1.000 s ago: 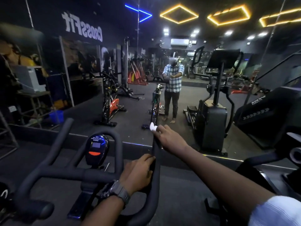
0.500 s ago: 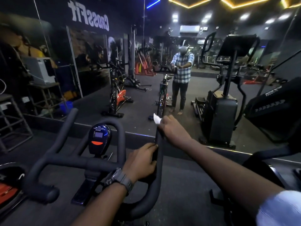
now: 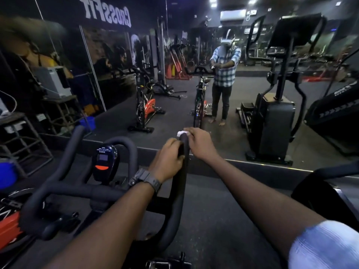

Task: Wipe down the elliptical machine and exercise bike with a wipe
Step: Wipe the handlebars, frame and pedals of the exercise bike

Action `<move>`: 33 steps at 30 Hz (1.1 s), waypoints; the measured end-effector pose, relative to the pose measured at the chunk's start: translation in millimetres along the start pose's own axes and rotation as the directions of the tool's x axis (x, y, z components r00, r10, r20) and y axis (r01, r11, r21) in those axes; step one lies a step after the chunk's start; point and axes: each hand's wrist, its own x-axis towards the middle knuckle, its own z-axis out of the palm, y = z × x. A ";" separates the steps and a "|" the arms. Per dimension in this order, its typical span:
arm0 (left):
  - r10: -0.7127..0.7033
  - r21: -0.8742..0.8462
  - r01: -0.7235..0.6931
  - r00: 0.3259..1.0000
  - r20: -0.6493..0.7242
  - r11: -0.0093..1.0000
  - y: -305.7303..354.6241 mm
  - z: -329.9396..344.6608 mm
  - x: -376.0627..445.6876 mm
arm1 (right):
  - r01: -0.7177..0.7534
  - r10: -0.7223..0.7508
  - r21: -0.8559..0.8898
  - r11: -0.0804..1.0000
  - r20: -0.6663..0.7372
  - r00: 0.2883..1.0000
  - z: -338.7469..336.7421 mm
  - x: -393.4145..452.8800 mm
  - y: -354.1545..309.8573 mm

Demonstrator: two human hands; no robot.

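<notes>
The exercise bike's black handlebars [image 3: 81, 191] fill the lower left, with a small console [image 3: 104, 162] at their middle. My left hand [image 3: 168, 162], a watch on its wrist, grips the right handlebar arm [image 3: 178, 195] partway up. My right hand [image 3: 202, 144] holds a white wipe [image 3: 181, 133] around the tip of that same arm, just above my left hand. The elliptical machine [image 3: 328, 193] shows only as a dark edge at the lower right.
A wall mirror [image 3: 233, 94] stands right ahead, reflecting me, the bike, the elliptical and other gym machines. A metal rack [image 3: 23, 136] stands at the left. An orange and black part of the bike [image 3: 7, 226] shows at the lower left. Dark floor lies below.
My left hand has slid up the handlebar arm, closer to my right hand. My right hand stays at the tip with the wipe. The view has tilted down and nearer.
</notes>
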 end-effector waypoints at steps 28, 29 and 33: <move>-0.074 0.160 0.090 0.992 -0.104 0.983 17.0 8.9 -7.6 | -0.527 0.430 0.847 0.061 0.455 0.780 43.5 -46.3 -9.6; -0.078 0.157 0.092 0.993 -0.093 0.983 16.2 9.1 -10.2 | -0.544 0.410 0.837 0.066 0.474 0.779 46.9 -62.4 -10.8; -0.098 0.131 0.106 0.993 -0.063 0.986 14.9 9.9 -21.9 | -0.629 0.340 0.771 0.099 0.568 0.750 60.0 -117.1 -5.0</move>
